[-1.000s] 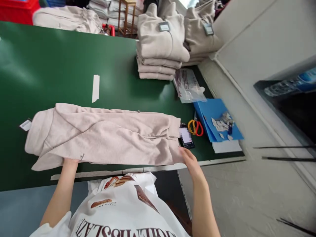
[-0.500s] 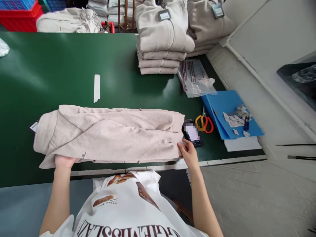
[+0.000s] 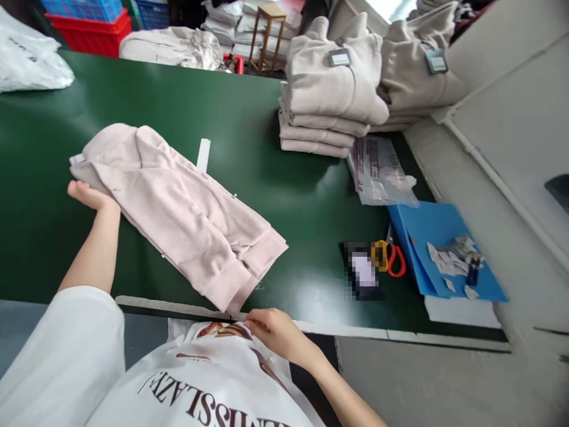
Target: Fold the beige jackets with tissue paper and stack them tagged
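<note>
A folded pale pink fleece garment (image 3: 178, 207) lies slantwise on the green table, its ribbed cuffs toward the front edge. A small white label shows at its far left end. My left hand (image 3: 91, 194) is at that end, closed on the lower edge with part of the fingers hidden beneath the cloth. My right hand (image 3: 278, 337) is by the front edge of the table, just off the cuffs. Its fingers are curled in and I see nothing in them.
Folded zip garments (image 3: 329, 101) stand in a stack at the back, beside a clear printed bag (image 3: 380, 169). Toward the right lie a phone (image 3: 362, 270), scissors (image 3: 395, 261) and a blue folder (image 3: 444, 237). A white plastic bag (image 3: 31, 56) sits far left.
The garment has turned from lying along the front edge to a slant, its left end farther back. My left hand has moved back with it. My right hand has let go and moved left.
</note>
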